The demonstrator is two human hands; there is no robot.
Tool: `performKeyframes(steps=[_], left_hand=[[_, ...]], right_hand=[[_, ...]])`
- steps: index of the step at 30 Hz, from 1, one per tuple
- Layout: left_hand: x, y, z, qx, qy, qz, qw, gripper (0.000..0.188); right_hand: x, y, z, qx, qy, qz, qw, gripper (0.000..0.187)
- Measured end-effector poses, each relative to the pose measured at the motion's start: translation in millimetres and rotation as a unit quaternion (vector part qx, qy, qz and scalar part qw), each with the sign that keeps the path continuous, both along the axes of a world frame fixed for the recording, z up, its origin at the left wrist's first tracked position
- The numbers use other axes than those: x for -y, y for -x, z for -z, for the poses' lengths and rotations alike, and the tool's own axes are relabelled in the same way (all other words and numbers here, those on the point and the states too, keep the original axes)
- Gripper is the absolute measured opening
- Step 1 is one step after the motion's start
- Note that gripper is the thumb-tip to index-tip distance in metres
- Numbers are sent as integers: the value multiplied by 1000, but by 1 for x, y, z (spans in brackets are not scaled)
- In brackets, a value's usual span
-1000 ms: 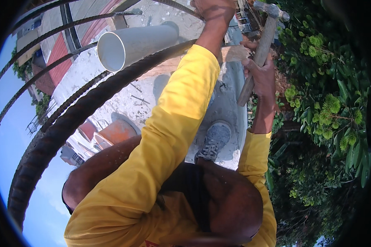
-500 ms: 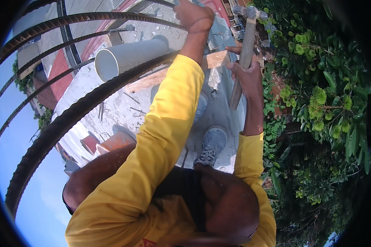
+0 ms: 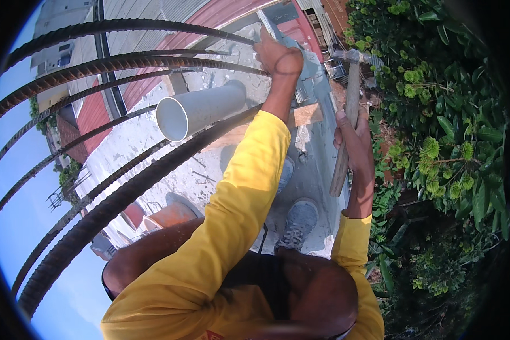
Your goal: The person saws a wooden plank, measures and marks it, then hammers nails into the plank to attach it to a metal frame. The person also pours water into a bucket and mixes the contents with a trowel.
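"What matters for doing this well, from the left?"

"The steel bars [image 3: 105,218] arch in close, past the white pipe [image 3: 204,110] on the concrete slab [image 3: 119,150]; I'd give the left sleeve [image 3: 243,181] room beside them."

"And the left grip [image 3: 280,56]?"

"It's at a grey strip [image 3: 268,22], near the bar ends. I can't tell whether it grasps anything. Better to set those knuckles well out of the hammer's line."

"Where's the hammer [image 3: 351,96]?"

"Over the slab's right edge, head upward, near the leaves [image 3: 447,164]. The right grip [image 3: 357,139] is grasping its handle around the middle; holding nearer the lower end should allow a fuller swing."

"What can't you make out?"

"Leftmost, the bars run off into the dark rim. The orange bucket [image 3: 173,215] is partly behind a leg [image 3: 147,246]. The left palm is hidden, one shoe [image 3: 286,173] is partly behind the sleeve, and the hammer's head blends into clutter below."
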State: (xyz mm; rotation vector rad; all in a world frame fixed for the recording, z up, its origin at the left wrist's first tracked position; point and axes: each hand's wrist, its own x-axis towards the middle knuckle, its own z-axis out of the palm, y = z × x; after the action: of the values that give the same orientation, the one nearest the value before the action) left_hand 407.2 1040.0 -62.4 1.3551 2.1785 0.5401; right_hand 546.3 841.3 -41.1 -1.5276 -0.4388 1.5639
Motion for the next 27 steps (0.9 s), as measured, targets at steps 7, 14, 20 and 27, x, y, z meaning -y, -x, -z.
performKeyframes(steps=[7,14,20,27], left_hand=[[-4,17,19,39,-8,57,998,81],[-4,28,35,238,-41,61,968,54],[-8,23,23,218,-37,39,975,54],[-4,22,17,267,-11,46,963,52]], right_hand=[[14,-13,-7,-296,-56,128,945,43],[33,-8,-2,-282,-11,65,957,48],[35,2,2,-176,1,71,982,49],[46,-1,2,-226,8,72,972,59]])
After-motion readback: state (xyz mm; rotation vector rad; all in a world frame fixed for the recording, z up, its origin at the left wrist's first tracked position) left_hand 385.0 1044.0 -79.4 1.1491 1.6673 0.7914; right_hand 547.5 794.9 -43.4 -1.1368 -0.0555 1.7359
